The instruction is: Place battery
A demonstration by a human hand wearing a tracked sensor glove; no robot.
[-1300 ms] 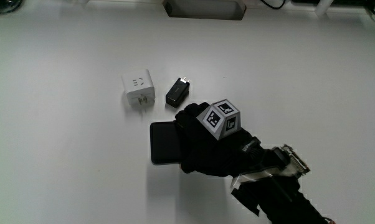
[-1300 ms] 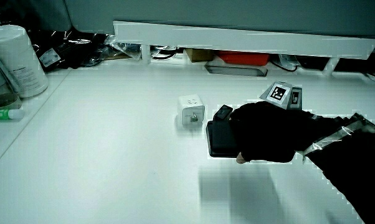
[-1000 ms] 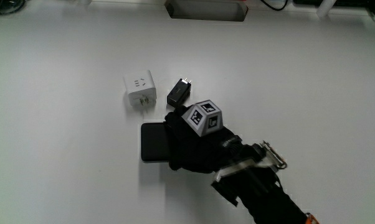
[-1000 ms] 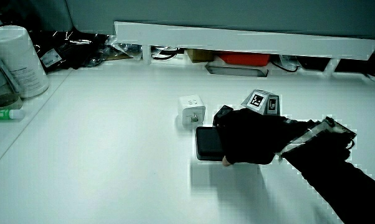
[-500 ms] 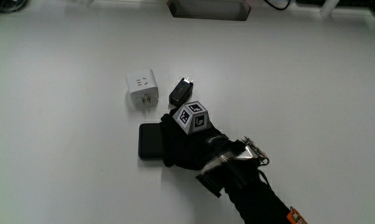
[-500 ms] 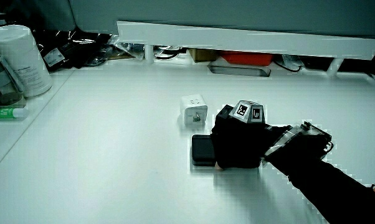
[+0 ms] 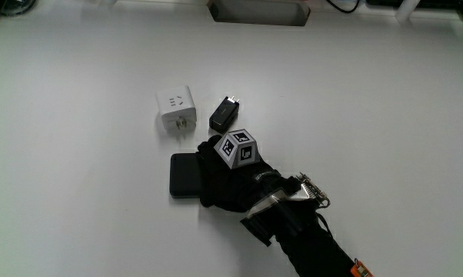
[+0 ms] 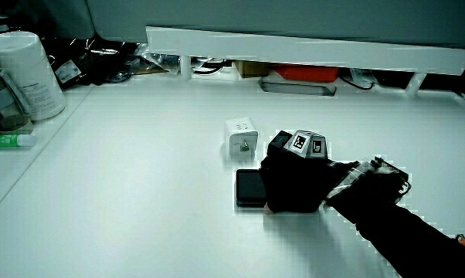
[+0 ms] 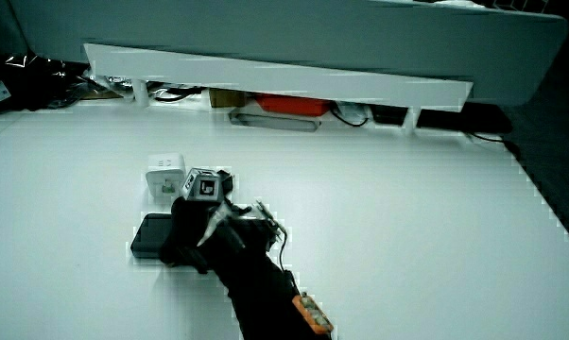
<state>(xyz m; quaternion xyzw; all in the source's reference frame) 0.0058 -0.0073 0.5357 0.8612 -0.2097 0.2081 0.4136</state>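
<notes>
1. A white plug adapter (image 7: 175,111) sits near the table's middle.
2. A small black charger (image 7: 223,115) lies just beside it.
3. A white canister (image 8: 32,71) stands at the table's edge.

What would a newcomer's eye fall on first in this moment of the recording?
The hand, with the patterned cube on its back, lies on a flat black battery resting on the white table. Just farther from the person sit a white plug adapter and a small black charger, side by side and apart.
</notes>
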